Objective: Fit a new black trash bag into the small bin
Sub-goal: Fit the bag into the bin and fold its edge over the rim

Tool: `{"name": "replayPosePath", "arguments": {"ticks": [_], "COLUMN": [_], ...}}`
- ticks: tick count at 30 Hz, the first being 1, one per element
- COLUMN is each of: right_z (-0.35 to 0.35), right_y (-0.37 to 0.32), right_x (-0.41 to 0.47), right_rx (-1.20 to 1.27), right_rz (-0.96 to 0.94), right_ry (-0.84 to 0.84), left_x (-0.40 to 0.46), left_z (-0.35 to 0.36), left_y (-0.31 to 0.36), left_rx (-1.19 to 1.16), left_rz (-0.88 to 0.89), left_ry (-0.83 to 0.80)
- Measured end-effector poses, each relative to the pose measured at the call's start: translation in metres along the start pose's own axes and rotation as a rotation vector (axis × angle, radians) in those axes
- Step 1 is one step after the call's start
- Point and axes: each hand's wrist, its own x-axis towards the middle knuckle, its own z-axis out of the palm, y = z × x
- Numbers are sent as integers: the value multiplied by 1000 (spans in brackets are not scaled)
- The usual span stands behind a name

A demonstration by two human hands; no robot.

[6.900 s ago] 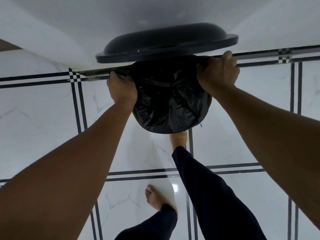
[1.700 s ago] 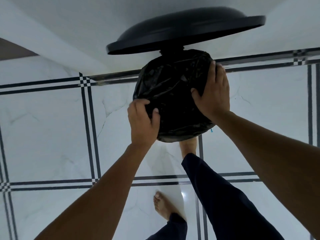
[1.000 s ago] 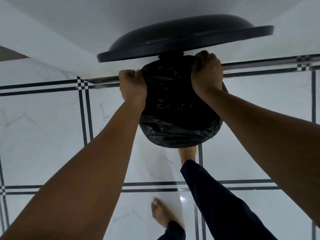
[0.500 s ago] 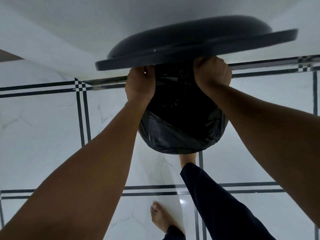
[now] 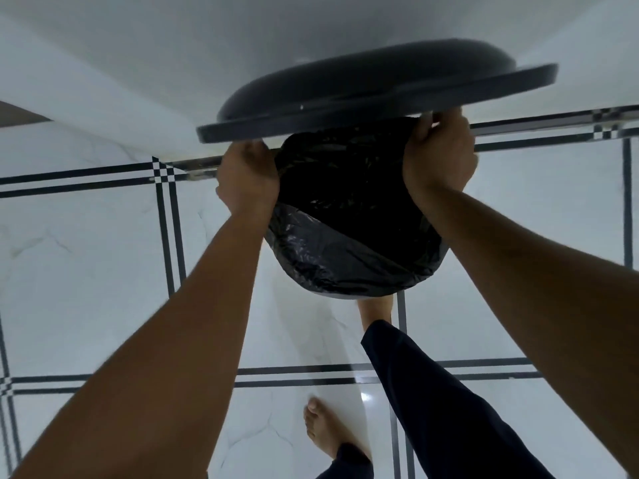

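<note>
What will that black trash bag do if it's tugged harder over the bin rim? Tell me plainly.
The black trash bag looks thin and floppy: it wrinkles and drapes over the rim. Its glossy sheen suggests it is slippery, so it may slide from the left hand or right hand. Pulled taut, it could probably tear.

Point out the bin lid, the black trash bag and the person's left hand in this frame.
bin lid [image 5: 363, 95]: head view, on the raised lid's domed dark surface.
black trash bag [image 5: 345, 261]: head view, on the crinkled plastic folded over the near rim.
left hand [image 5: 247, 174]: head view, on the back of the hand at the bag's edge.
</note>
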Motion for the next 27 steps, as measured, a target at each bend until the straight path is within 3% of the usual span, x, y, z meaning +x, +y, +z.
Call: {"name": "replayPosePath", "arguments": {"ticks": [2,6,10,12,15,18,21,23,27], "right_z": [3,9,4,-1,-16,-22,-21,-15,-11], "right_y": [8,8,6,10,15,18,15,16,26], "right_x": [-15,-14,10,8,-23,-58,-80,-85,-75], "right_rx": [81,-13,109,103,31,78,224,311,458], "right_rz": [-4,-11,130,115,48,256,611,714,752], "right_ry": [-35,-114,-304,-256,-34,40,-80,-131,-125], "left_x": [-25,-66,-47,-39,-56,-91,-128,-138,-134], "left_z": [0,16,18,13,-2,-7,-1,2,6], "left_y": [-14,-26,-40,-48,-52,-48,-41,-34,-39], "left_rx": [-69,-225,-381,-366,-272,-378,-751,-880,-947], "left_rz": [-10,-183,-273,-286,-309,-584,-890,-940,-937], "left_ry": [54,-11,-88,-128,26,119,-69,-167,-206]}}
